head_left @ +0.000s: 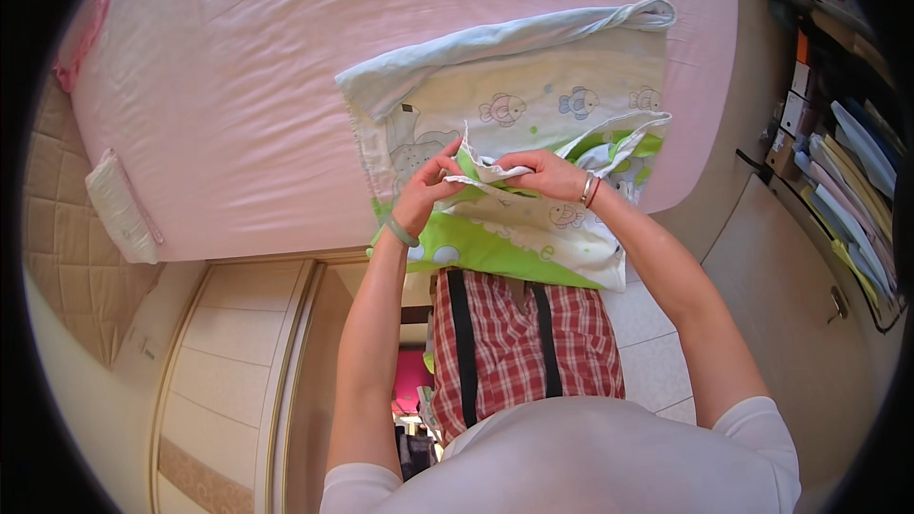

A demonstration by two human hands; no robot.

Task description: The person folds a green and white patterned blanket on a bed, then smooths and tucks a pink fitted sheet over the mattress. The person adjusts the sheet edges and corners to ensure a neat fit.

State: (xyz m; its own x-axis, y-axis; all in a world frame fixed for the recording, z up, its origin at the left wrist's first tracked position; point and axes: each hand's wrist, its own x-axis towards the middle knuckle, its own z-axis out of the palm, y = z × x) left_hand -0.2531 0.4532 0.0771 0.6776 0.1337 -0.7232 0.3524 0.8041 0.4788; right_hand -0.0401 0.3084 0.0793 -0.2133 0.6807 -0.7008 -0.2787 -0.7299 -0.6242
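Note:
A child's cover (pixel 505 246), green and white with a fish print, hangs partly over the near edge of the bed. My left hand (pixel 427 188) pinches its white scalloped hem between thumb and fingers. Just to the right, my right hand (pixel 545 176) grips the same gathered hem from the other side. Between the hands the hem stands up in a small loose fold. Beyond them the pale fish-print cloth (pixel 457 86) lies spread out, its light blue far border (pixel 514 33) bunched into a roll. I cannot tell whether these are one piece.
The bed has a pink sheet (pixel 238 114). At its left edge sits a white packet (pixel 124 205). A red plaid bag (pixel 514 352) with black straps stands below, against my body. Folders and papers (pixel 852 200) are stacked at the right; a cream cabinet (pixel 228 333) is at the left.

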